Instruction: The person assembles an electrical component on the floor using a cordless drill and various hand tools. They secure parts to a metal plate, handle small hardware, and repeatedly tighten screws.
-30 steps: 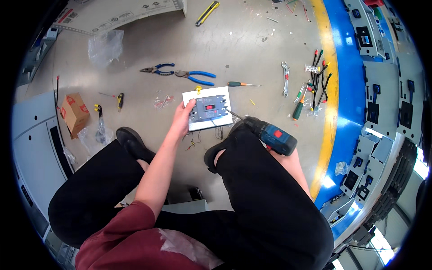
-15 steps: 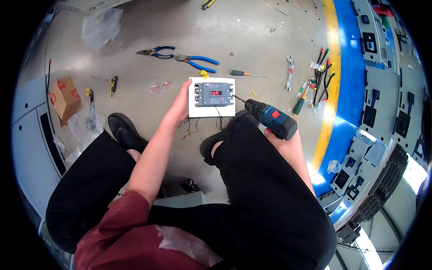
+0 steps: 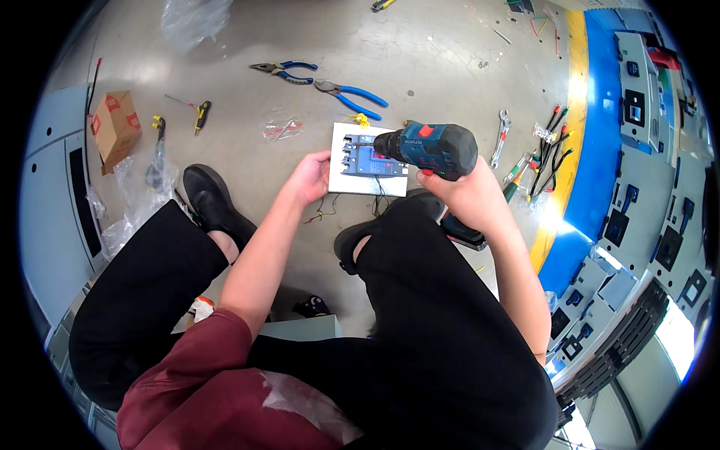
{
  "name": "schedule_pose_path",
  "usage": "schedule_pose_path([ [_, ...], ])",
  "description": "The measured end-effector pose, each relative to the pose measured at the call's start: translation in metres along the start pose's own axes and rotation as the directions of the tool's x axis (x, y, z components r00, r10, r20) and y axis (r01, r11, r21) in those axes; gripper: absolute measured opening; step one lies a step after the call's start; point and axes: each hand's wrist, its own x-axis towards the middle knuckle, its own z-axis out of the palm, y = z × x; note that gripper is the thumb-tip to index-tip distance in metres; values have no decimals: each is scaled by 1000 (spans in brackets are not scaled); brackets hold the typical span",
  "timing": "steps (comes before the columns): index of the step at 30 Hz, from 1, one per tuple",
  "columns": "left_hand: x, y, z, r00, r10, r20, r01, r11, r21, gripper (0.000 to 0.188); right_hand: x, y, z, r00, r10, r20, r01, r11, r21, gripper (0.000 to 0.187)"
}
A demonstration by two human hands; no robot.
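A blue-grey circuit breaker (image 3: pixel 361 165) sits on a white board (image 3: pixel 346 185), which lies on the floor between my feet. My left hand (image 3: pixel 310 178) grips the board's left edge, fingers partly hidden by it. Closed round the handle of a cordless drill (image 3: pixel 435 146) is my right hand (image 3: pixel 469 196). The drill lies level over the breaker's right side, its bit reaching left to the terminals on the left. Whether the bit touches a screw I cannot tell. Thin dark wires (image 3: pixel 322 213) trail from the board's near edge, and a yellow wire bundle (image 3: pixel 362 120) lies at its far edge.
Beyond the board lie long-nose pliers (image 3: pixel 283 72) and blue-handled cutters (image 3: pixel 349 96). Wrenches (image 3: pixel 500 139) and black cables (image 3: pixel 551 154) are to the right, near a yellow floor stripe (image 3: pixel 576 75). A cardboard box (image 3: pixel 116 133), a T-handle driver (image 3: pixel 201 116) and plastic bags (image 3: pixel 139 214) lie left.
The drill has swung left from the breaker's right terminals to over its left ones. My left hand has slid nearer along the board's left edge. The whole view has shifted slightly.
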Motion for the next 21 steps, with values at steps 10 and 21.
schedule_pose_path([
  [10, 5, 11, 11, 991, 19, 133, -38, 990, 137, 41, 14, -13, -14, 1000, 12, 20, -9, 988, -154, 37],
  [21, 17, 12, 15, 999, -26, 35, 21, 992, 124, 41, 32, -4, -24, 964, -163, 210, 231, 907, -352, 34],
])
